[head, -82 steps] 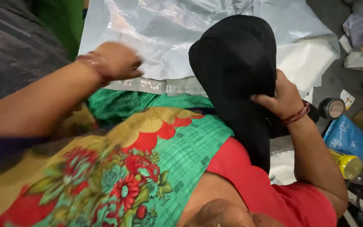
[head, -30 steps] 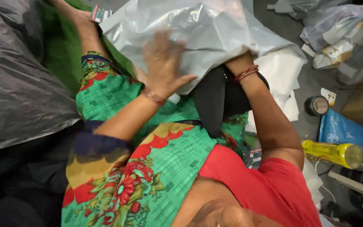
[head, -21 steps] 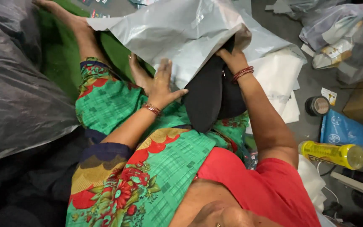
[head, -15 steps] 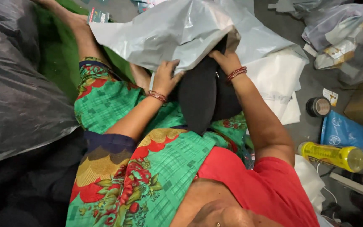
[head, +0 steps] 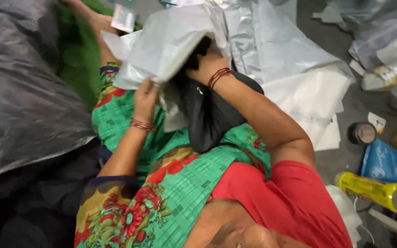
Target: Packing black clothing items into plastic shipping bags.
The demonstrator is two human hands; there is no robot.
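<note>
- The black cloth (head: 207,115) is dark, soft and folded, with a small shiny spot near its top. Its top end is tucked into the mouth of a grey plastic bag (head: 171,46), and the rest hangs down over the person's lap.
- The grey plastic bag is pale, thin and crinkly. It is lifted up over the lap, and its open edge covers the top of the black cloth.
- The black cloth sits between the two hands. The right hand (head: 207,66) is right on top of it, and the left hand (head: 145,96) is just beside it, on its left.
- The right hand is pushed into the bag's mouth, with the fingers closed on the top of the black cloth. Red bangles (head: 219,77) sit on that wrist.
- The left hand is pinching the lower edge of the grey plastic bag, fingers curled around the plastic.
- A yellow bottle (head: 373,190) lies on the floor well apart to the right, near a round tape roll (head: 361,133) and a blue packet (head: 389,163).
</note>
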